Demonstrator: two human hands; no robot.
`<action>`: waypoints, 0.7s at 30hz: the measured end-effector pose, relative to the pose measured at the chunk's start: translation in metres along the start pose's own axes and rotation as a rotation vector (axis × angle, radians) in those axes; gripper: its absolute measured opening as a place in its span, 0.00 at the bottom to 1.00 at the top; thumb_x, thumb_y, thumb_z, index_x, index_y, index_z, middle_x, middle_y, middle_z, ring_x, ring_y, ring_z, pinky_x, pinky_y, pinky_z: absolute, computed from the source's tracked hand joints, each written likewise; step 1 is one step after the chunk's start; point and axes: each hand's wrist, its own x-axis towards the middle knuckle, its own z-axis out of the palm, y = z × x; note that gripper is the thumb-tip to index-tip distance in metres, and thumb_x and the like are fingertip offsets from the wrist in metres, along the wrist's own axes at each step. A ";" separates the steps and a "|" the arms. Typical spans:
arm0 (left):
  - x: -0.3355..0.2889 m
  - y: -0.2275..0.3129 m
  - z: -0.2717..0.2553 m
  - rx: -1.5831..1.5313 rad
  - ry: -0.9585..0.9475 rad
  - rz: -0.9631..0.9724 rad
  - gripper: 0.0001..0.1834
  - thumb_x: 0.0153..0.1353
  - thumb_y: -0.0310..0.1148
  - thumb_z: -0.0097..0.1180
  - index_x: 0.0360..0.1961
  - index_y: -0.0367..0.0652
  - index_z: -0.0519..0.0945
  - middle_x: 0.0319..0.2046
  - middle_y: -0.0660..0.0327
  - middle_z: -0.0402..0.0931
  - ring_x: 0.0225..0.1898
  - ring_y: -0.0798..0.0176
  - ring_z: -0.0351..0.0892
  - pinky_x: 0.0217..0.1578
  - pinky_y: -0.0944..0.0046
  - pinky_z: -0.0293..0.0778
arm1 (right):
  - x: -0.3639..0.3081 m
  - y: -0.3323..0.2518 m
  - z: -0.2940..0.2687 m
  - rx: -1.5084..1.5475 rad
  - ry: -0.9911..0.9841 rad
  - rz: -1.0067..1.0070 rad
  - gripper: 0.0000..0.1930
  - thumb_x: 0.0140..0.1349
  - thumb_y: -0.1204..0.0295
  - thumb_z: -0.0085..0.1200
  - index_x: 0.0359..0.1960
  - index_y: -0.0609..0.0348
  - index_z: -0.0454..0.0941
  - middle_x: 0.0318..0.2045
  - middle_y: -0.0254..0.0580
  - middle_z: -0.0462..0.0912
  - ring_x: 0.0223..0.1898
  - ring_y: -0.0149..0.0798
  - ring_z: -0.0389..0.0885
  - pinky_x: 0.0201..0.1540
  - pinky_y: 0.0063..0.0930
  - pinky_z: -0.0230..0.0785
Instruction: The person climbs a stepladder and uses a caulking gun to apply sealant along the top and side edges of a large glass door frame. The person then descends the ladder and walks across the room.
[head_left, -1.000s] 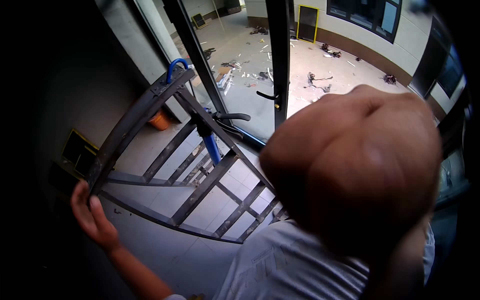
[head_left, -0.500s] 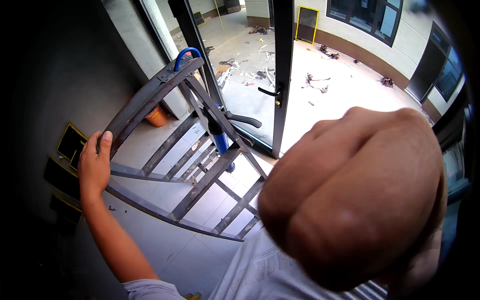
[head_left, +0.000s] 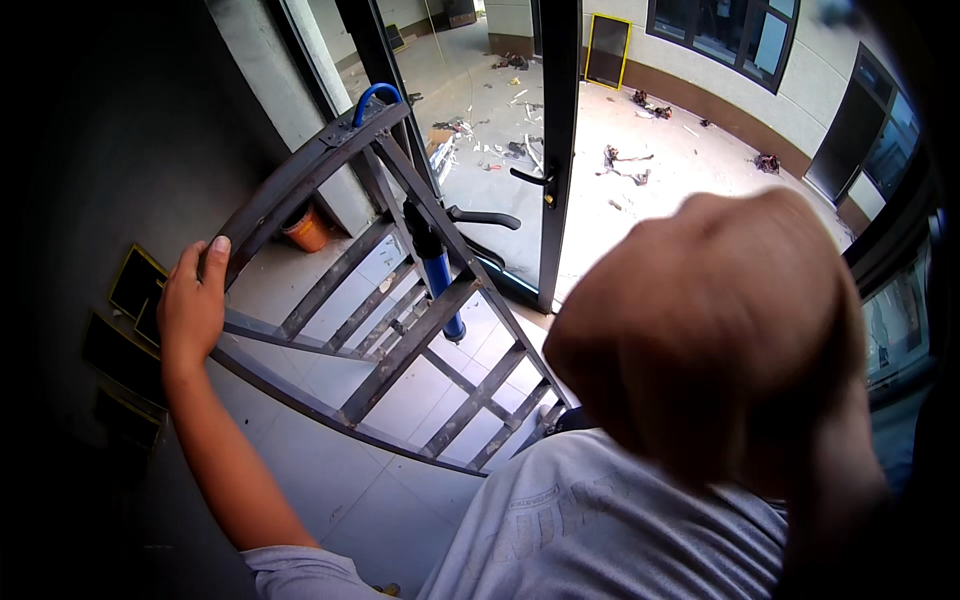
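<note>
Head cam: my left hand [head_left: 195, 310] was open beside the metal ladder [head_left: 408, 350] a second ago and now it's wrapped over the top end, so that end's actually held; the right hand [head_left: 715, 320] is a curled blur by the lens, can't tell if it's gripping anything. Ladder's in front of me near the glass door [head_left: 560, 150], with an orange bucket [head_left: 307, 230] behind it, contents too dark to make out.
</note>
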 end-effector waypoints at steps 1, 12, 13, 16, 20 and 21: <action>-0.006 -0.008 -0.005 0.025 0.001 -0.038 0.40 0.67 0.63 0.43 0.60 0.35 0.74 0.56 0.41 0.74 0.59 0.40 0.72 0.60 0.52 0.66 | 0.011 0.004 -0.014 -0.054 -0.088 0.063 0.22 0.66 0.50 0.55 0.32 0.61 0.77 0.20 0.37 0.75 0.17 0.28 0.72 0.18 0.21 0.63; 0.008 -0.006 -0.012 -0.151 -0.233 0.051 0.37 0.67 0.59 0.49 0.56 0.30 0.75 0.48 0.39 0.78 0.52 0.41 0.77 0.54 0.54 0.70 | 0.092 0.081 -0.119 -1.055 0.116 0.141 0.16 0.68 0.60 0.55 0.35 0.64 0.78 0.25 0.43 0.79 0.28 0.37 0.77 0.36 0.33 0.72; 0.010 -0.003 -0.008 -0.145 -0.221 0.042 0.35 0.67 0.57 0.50 0.56 0.31 0.75 0.49 0.39 0.78 0.53 0.42 0.77 0.55 0.55 0.69 | 0.108 0.094 -0.124 -1.014 0.154 0.205 0.13 0.67 0.63 0.55 0.37 0.62 0.78 0.31 0.47 0.81 0.34 0.42 0.80 0.43 0.37 0.74; 0.016 0.006 0.000 -0.163 -0.227 0.095 0.33 0.68 0.54 0.50 0.58 0.32 0.74 0.51 0.40 0.77 0.54 0.43 0.76 0.57 0.55 0.69 | 0.156 0.130 -0.150 -1.427 0.042 -0.149 0.08 0.61 0.65 0.58 0.38 0.54 0.82 0.40 0.49 0.80 0.46 0.52 0.79 0.51 0.44 0.72; 0.001 -0.023 -0.008 -0.190 -0.154 0.060 0.28 0.69 0.47 0.51 0.59 0.34 0.74 0.52 0.45 0.77 0.54 0.49 0.76 0.57 0.56 0.68 | 0.228 0.161 -0.121 -1.772 -0.416 0.271 0.16 0.45 0.58 0.68 0.35 0.48 0.87 0.34 0.42 0.85 0.40 0.50 0.84 0.46 0.42 0.76; -0.004 -0.025 -0.011 -0.247 -0.184 0.016 0.30 0.70 0.49 0.50 0.59 0.32 0.72 0.52 0.47 0.77 0.52 0.52 0.77 0.55 0.58 0.69 | 0.239 0.168 -0.110 -1.719 -0.438 0.399 0.17 0.41 0.57 0.69 0.35 0.44 0.87 0.35 0.41 0.86 0.41 0.47 0.85 0.44 0.39 0.77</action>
